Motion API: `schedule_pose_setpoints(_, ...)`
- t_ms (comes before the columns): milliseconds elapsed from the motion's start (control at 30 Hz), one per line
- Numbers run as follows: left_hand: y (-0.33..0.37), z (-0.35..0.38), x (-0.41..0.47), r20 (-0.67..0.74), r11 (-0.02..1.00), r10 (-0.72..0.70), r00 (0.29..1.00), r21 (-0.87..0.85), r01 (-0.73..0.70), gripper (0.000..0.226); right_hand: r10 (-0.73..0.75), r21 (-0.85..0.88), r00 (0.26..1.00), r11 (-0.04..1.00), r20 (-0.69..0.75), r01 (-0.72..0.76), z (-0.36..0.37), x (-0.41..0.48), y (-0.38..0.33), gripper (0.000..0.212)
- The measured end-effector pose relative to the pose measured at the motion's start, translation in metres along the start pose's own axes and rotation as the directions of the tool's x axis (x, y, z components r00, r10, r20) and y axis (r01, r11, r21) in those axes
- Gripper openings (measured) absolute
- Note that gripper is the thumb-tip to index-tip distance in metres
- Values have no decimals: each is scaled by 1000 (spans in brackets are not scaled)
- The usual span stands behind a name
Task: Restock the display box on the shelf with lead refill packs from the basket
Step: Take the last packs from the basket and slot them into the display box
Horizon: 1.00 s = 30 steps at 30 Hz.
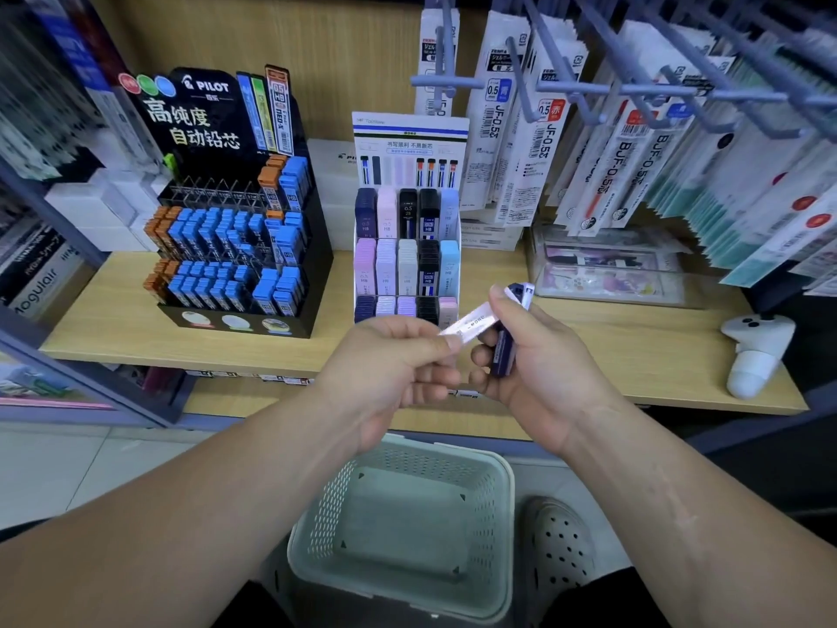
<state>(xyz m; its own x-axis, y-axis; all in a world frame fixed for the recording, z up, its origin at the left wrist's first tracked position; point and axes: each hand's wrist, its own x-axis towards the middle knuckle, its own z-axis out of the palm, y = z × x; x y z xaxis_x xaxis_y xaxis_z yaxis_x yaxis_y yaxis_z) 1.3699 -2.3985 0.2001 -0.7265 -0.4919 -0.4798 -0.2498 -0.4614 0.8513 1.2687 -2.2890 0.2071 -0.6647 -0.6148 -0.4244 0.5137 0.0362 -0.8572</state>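
My right hand [534, 355] grips a few dark navy lead refill packs [505, 351] stacked together, in front of the shelf edge. My left hand [398, 355] pinches the lower end of a pale white-lilac pack [471, 321] that lies across the navy ones. Just behind the hands stands the white tiered display box [407, 129], its rows filled with navy, pink, black, white and light blue packs. The pale green plastic basket [502, 505] sits on the floor below my forearms, and no packs show inside it.
A black Pilot lead display [240, 247] with blue and orange packs stands left on the wooden shelf [589, 319]. Pen refill packets [634, 142] hang from hooks above right. A white controller [756, 351] lies at the shelf's right end. My shoe [561, 541] is beside the basket.
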Motion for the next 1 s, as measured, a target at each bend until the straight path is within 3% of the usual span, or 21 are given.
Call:
schedule_pose_setpoints(133, 9, -6, 4, -104, 987, 152, 983, -35, -156, 9, 56, -10, 996, 998, -72, -57, -6, 2, 0, 17)
schedule_pose_setpoints(233, 16, -17, 12, -156, 937, 338, 928, 150, -316, 16, 65, -19, 990, 998, -127, -68, -13, 5, 0, 19)
schedule_pose_setpoints(333, 23, -26, 18, -71, 782, 499, 864, 467, -413, 20, 74, -31, 986, 996, -149, -80, -20, 6, 0, 21)
schedule_pose_setpoints(467, 23, -26, 26, 50, 530, 604, 795, 720, -448, 24, 80, -41, 987, 995, -142, -87, -25, 5, 2, 22)
schedule_pose_setpoints(700, 15, -13, 46, 211, 290, 667, 715, 810, -510, 10, 108, -27, 985, 993, -133, -112, -28, 1, -3, 23)
schedule_pose_setpoints(1000, 3, -5, 65, 291, 135, 666, 687, 859, -494, 12, 143, -27, 984, 989, -104, -146, -36, -5, -9, 21)
